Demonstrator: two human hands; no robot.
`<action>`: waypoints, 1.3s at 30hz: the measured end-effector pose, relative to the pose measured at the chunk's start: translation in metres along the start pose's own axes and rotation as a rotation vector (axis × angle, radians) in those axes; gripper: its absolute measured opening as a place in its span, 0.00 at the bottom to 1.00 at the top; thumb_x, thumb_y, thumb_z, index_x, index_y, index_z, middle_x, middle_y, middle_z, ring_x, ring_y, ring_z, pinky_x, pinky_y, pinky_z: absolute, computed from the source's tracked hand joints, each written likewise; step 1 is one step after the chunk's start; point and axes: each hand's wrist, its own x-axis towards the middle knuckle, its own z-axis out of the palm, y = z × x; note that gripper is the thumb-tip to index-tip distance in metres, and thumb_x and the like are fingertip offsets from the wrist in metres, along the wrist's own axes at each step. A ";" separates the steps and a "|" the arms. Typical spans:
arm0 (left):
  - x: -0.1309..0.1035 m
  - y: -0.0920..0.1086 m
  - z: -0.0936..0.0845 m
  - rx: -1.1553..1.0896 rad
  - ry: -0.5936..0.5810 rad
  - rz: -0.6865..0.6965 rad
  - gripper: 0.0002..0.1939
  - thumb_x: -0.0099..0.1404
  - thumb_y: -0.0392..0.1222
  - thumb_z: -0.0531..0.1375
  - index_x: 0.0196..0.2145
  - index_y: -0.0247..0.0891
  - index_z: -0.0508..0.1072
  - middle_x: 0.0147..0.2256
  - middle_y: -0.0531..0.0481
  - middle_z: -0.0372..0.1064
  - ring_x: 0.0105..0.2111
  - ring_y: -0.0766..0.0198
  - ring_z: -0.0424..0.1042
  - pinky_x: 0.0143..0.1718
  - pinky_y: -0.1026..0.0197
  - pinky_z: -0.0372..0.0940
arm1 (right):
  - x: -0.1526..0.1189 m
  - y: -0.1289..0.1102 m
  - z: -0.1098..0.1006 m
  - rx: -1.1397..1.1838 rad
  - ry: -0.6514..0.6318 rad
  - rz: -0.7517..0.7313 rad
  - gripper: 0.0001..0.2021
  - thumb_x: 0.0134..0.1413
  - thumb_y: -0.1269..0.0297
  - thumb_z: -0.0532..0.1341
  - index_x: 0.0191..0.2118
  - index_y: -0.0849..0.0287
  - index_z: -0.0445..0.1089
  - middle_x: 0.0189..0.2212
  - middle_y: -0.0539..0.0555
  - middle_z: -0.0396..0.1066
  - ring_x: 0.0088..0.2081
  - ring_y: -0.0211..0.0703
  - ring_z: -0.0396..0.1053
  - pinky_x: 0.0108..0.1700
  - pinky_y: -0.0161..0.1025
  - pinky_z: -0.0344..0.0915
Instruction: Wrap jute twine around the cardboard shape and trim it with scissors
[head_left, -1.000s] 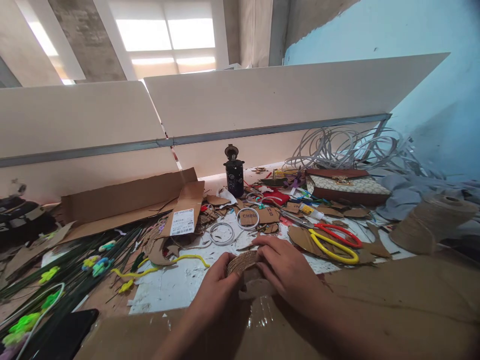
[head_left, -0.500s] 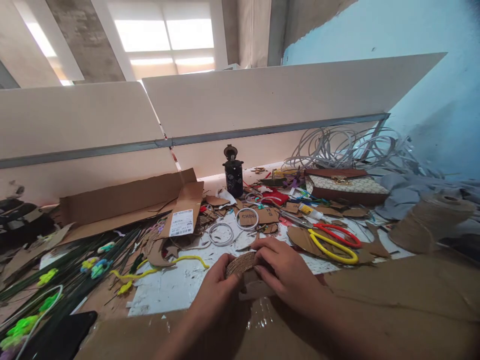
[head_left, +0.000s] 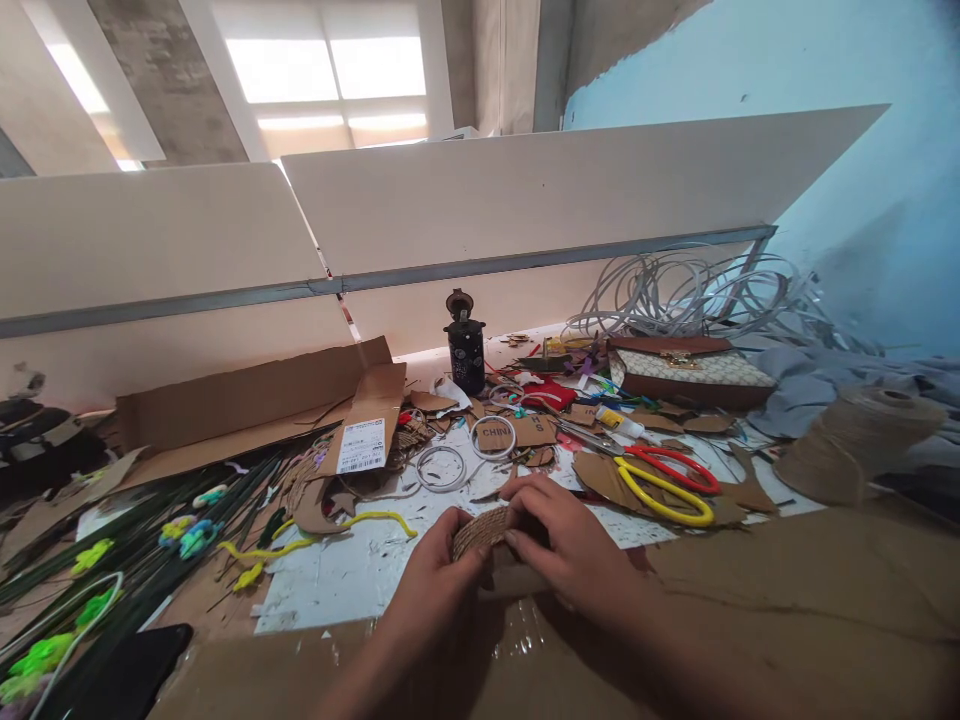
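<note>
Between my two hands is a curved piece wrapped in brown twine [head_left: 481,533], tan and ridged along its top. My left hand [head_left: 437,565] pinches its left end, thumb in front and fingers behind. Around the right end, my right hand [head_left: 551,540] has its fingers closed, hiding that part of the piece. The underside of the piece is in shadow. Just beyond my hands lie two white rings [head_left: 441,468] and scraps of cardboard. To the right, scissors with red and yellow handles [head_left: 664,490] rest on a cardboard scrap.
A cardboard box [head_left: 255,390] stands at the left, near fuzzy flowers [head_left: 196,535] and a yellow pipe cleaner [head_left: 382,517]. Behind are a black bottle [head_left: 467,357] and a handbag [head_left: 690,370]. A large twine spool [head_left: 855,445] sits right; a cardboard sheet [head_left: 795,600] covers the near edge.
Both hands stay nearly in place on the twine-wrapped piece, which is slightly tilted. The pale patch below it is no longer visible. The view shifts very slightly.
</note>
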 end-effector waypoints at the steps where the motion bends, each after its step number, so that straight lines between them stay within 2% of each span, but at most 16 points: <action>1: -0.001 0.001 0.001 -0.005 0.003 -0.006 0.14 0.53 0.44 0.69 0.34 0.40 0.71 0.31 0.50 0.74 0.31 0.59 0.73 0.30 0.64 0.64 | 0.001 0.000 0.000 0.049 -0.004 0.024 0.07 0.54 0.76 0.60 0.32 0.57 0.63 0.40 0.55 0.70 0.44 0.48 0.66 0.46 0.43 0.62; 6: -0.003 0.002 0.004 -0.045 0.000 -0.005 0.14 0.53 0.46 0.70 0.34 0.40 0.71 0.29 0.51 0.73 0.29 0.60 0.72 0.29 0.64 0.63 | 0.001 0.003 0.003 0.228 -0.048 0.120 0.06 0.53 0.75 0.59 0.33 0.57 0.63 0.35 0.50 0.67 0.38 0.43 0.65 0.39 0.38 0.59; 11: 0.000 0.001 -0.003 0.052 -0.009 0.032 0.15 0.52 0.47 0.71 0.32 0.40 0.71 0.29 0.50 0.73 0.31 0.59 0.72 0.30 0.63 0.63 | -0.001 0.001 0.005 0.238 -0.056 0.156 0.07 0.51 0.76 0.59 0.33 0.57 0.64 0.34 0.49 0.68 0.37 0.42 0.65 0.38 0.38 0.59; 15: 0.003 0.001 -0.008 0.163 0.001 0.037 0.14 0.53 0.48 0.71 0.31 0.39 0.73 0.28 0.50 0.73 0.31 0.57 0.72 0.31 0.62 0.63 | -0.001 0.002 0.002 0.258 -0.085 0.162 0.07 0.52 0.74 0.60 0.37 0.57 0.67 0.37 0.51 0.71 0.40 0.44 0.68 0.42 0.39 0.61; 20: 0.001 0.006 -0.006 0.165 0.033 0.048 0.13 0.54 0.47 0.69 0.31 0.38 0.71 0.27 0.51 0.72 0.29 0.61 0.70 0.30 0.63 0.63 | 0.002 0.005 -0.008 0.348 -0.037 0.197 0.09 0.57 0.67 0.60 0.44 0.56 0.69 0.42 0.53 0.74 0.46 0.47 0.71 0.48 0.42 0.64; 25: -0.001 0.006 -0.008 0.139 0.019 0.019 0.14 0.54 0.47 0.70 0.32 0.38 0.72 0.28 0.51 0.73 0.30 0.60 0.71 0.31 0.64 0.63 | 0.003 0.005 -0.006 0.300 -0.064 0.217 0.13 0.50 0.73 0.62 0.43 0.57 0.70 0.43 0.54 0.75 0.46 0.49 0.71 0.50 0.44 0.64; 31: 0.001 0.000 -0.007 0.184 -0.020 0.008 0.15 0.55 0.48 0.69 0.37 0.38 0.74 0.31 0.49 0.75 0.32 0.58 0.73 0.32 0.63 0.63 | 0.002 0.001 -0.004 0.273 -0.082 0.181 0.14 0.50 0.75 0.60 0.44 0.57 0.71 0.43 0.54 0.75 0.46 0.48 0.72 0.49 0.43 0.65; 39: -0.002 0.005 -0.004 0.120 -0.037 -0.008 0.13 0.55 0.45 0.69 0.36 0.39 0.75 0.33 0.49 0.76 0.33 0.57 0.74 0.32 0.63 0.65 | 0.000 0.000 -0.008 0.252 -0.105 0.163 0.16 0.49 0.77 0.60 0.44 0.57 0.72 0.42 0.53 0.75 0.45 0.47 0.72 0.48 0.41 0.65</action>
